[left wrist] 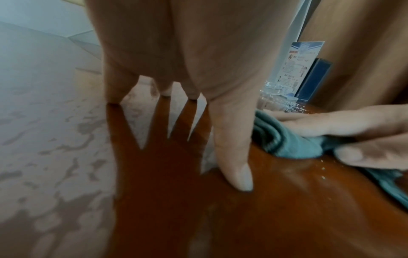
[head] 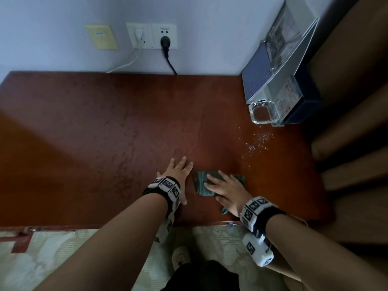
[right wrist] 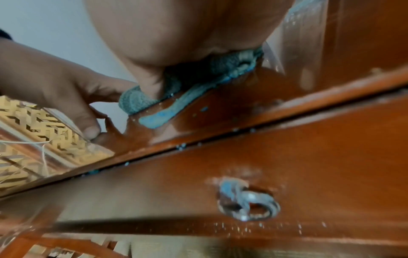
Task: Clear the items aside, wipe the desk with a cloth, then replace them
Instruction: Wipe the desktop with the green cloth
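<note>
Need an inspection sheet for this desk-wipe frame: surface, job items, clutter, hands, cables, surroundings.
Surface: red-brown desk, glossy, with patchy wet smears; droplets or specks scattered near the right side.
Job's things: green cloth folded flat near the front edge; glass ashtray, card stand and blue box grouped in the far right corner.
Clutter: nothing seen.
Hands: right hand flat on the cloth, pressing it down; left hand flat on bare desk beside the cloth.
Cables: white plug with cable and black plug with cable run from wall sockets down behind the desk.
Surroundings: white wall, brown curtain at right, patterned floor below.
</note>
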### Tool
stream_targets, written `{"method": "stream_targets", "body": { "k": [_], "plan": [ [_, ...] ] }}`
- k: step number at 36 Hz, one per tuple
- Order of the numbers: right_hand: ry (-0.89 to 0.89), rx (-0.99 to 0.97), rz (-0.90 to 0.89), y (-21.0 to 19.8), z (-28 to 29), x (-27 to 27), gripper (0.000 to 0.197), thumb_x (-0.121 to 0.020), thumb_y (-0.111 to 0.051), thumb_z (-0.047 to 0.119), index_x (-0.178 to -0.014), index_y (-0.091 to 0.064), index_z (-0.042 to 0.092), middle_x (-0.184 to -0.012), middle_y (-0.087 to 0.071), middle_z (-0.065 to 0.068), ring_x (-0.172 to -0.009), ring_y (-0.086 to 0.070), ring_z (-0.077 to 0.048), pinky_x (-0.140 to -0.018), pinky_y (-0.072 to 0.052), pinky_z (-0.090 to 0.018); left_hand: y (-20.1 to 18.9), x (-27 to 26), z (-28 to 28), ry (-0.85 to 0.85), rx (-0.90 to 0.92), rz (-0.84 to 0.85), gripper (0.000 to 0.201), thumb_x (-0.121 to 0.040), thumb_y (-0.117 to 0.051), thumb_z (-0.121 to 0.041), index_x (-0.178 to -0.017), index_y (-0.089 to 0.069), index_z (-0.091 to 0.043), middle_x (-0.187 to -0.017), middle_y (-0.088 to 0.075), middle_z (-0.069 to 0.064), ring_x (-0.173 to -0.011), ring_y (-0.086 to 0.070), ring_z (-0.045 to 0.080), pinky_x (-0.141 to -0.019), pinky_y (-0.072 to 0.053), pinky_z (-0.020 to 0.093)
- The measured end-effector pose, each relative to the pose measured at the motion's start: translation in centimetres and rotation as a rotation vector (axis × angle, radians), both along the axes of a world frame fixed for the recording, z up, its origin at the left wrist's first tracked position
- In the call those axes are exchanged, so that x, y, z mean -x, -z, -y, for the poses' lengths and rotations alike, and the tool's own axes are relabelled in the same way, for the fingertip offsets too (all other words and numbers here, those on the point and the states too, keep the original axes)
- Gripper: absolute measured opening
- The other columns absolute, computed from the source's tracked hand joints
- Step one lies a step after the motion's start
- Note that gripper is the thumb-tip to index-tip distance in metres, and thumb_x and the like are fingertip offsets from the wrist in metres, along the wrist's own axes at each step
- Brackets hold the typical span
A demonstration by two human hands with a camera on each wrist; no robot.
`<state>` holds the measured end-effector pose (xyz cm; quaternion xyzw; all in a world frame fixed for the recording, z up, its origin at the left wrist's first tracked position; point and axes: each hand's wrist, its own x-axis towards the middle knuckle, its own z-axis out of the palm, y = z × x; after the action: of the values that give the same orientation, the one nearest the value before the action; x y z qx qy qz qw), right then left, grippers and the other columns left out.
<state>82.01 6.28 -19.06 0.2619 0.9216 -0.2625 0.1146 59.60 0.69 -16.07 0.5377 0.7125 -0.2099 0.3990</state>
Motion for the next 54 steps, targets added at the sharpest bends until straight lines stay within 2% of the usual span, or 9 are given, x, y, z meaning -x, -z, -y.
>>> {"method": "stream_targets", "body": {
  "k": [21, 26, 29, 33, 35, 36, 40, 47, 54],
  "plan": [
    [0.003, 0.142, 0.008, -1.3, 6.4, -2.9, 0.085, -0.075, -0.06, -0.014, -0.144, -0.038, 0.029, -0.157, -0.011, 0.016, -0.14, 0.009, -0.006, -0.118, 0.004, -0.04, 0.1, -0.8, 3.1, -0.161, -0.093, -0.045, 0.112, -0.083, -0.079, -0.035, -0.159, 0.004, -0.029, -0.166, 0.008, -0.01, -0.153, 0.003, 0.023, -0.117, -0.02, 0.062],
    [0.059, 0.321, -0.116, -0.4, 6.8, -4.2, 0.068, -0.077, -0.057, -0.016, -0.132, -0.055, 0.024, -0.147, -0.026, 0.021, -0.141, -0.002, -0.002, -0.12, 0.004, -0.04, 0.2, -0.9, 4.2, -0.162, -0.132, -0.046, 0.105, -0.087, -0.074, -0.039, -0.159, 0.001, -0.028, -0.166, 0.007, -0.009, -0.153, 0.004, 0.023, -0.119, -0.02, 0.059],
    [0.333, 0.535, -0.191, -1.9, 5.7, -3.7, 0.06, -0.084, -0.046, -0.018, -0.117, -0.066, 0.027, -0.141, -0.041, 0.022, -0.137, -0.019, 0.009, -0.119, -0.007, -0.026, 0.1, -0.7, 4.3, -0.141, -0.131, -0.046, 0.105, -0.087, -0.074, -0.04, -0.159, 0.002, -0.028, -0.167, 0.007, -0.008, -0.153, 0.006, 0.023, -0.119, -0.018, 0.058],
    [0.666, 0.625, -0.32, -5.2, 2.5, -0.2, 0.042, -0.092, -0.049, -0.001, -0.109, -0.069, 0.032, -0.148, -0.037, 0.009, -0.14, -0.031, -0.021, -0.11, -0.037, -0.044, -0.1, -0.3, 3.7, -0.115, -0.144, -0.046, 0.111, -0.083, -0.078, -0.039, -0.159, 0.002, -0.028, -0.166, 0.008, -0.007, -0.153, 0.007, 0.024, -0.118, -0.018, 0.06],
    [0.812, 0.618, -0.395, -5.9, 0.9, 1.8, 0.037, -0.093, -0.049, 0.003, -0.12, -0.065, 0.024, -0.151, -0.032, 0.005, -0.138, -0.031, -0.032, -0.085, -0.056, -0.036, -0.1, -0.1, 3.1, -0.106, -0.151, -0.042, 0.113, -0.082, -0.079, -0.039, -0.159, 0.002, -0.028, -0.166, 0.01, -0.007, -0.153, 0.008, 0.023, -0.119, -0.017, 0.06],
    [0.819, 0.509, -0.411, -5.7, 0.1, 2.7, 0.04, -0.096, -0.042, 0.001, -0.124, -0.062, 0.022, -0.151, -0.033, 0.005, -0.14, -0.028, -0.03, -0.09, -0.052, -0.028, -0.2, 0.0, 2.8, -0.106, -0.155, -0.037, 0.113, -0.082, -0.079, -0.039, -0.159, 0.003, -0.028, -0.166, 0.01, -0.007, -0.153, 0.008, 0.023, -0.119, -0.017, 0.06],
    [0.779, 0.244, -0.346, -3.5, -1.9, 5.7, 0.055, -0.095, -0.032, -0.01, -0.136, -0.051, 0.022, -0.151, -0.034, 0.008, -0.146, -0.017, -0.02, -0.111, -0.014, -0.023, -0.2, 0.8, 1.8, -0.141, -0.181, -0.006, 0.108, -0.087, -0.075, -0.038, -0.159, 0.004, -0.028, -0.166, 0.011, -0.009, -0.153, 0.008, 0.022, -0.12, -0.016, 0.058],
    [0.353, -0.079, 0.186, 0.3, -0.5, 7.6, 0.069, -0.097, -0.039, 0.045, -0.152, 0.002, 0.032, -0.159, 0.013, 0.011, -0.146, 0.011, -0.024, -0.117, -0.001, -0.045, 0.3, 1.9, 0.0, -0.198, -0.259, 0.049, 0.069, -0.104, -0.042, -0.019, -0.159, -0.001, -0.029, -0.166, 0.011, -0.011, -0.153, 0.009, 0.018, -0.12, -0.015, 0.056],
    [-0.098, -0.164, 0.192, 0.2, -1.1, 5.7, 0.066, -0.097, -0.032, 0.052, -0.151, 0.004, 0.037, -0.154, 0.022, 0.015, -0.144, 0.018, -0.019, -0.116, 0.004, -0.043, 0.4, 2.3, -2.7, -0.18, -0.322, 0.04, 0.062, -0.105, -0.031, -0.022, -0.159, -0.001, -0.03, -0.165, 0.012, -0.011, -0.153, 0.01, 0.017, -0.12, -0.01, 0.059]
  ]
}}
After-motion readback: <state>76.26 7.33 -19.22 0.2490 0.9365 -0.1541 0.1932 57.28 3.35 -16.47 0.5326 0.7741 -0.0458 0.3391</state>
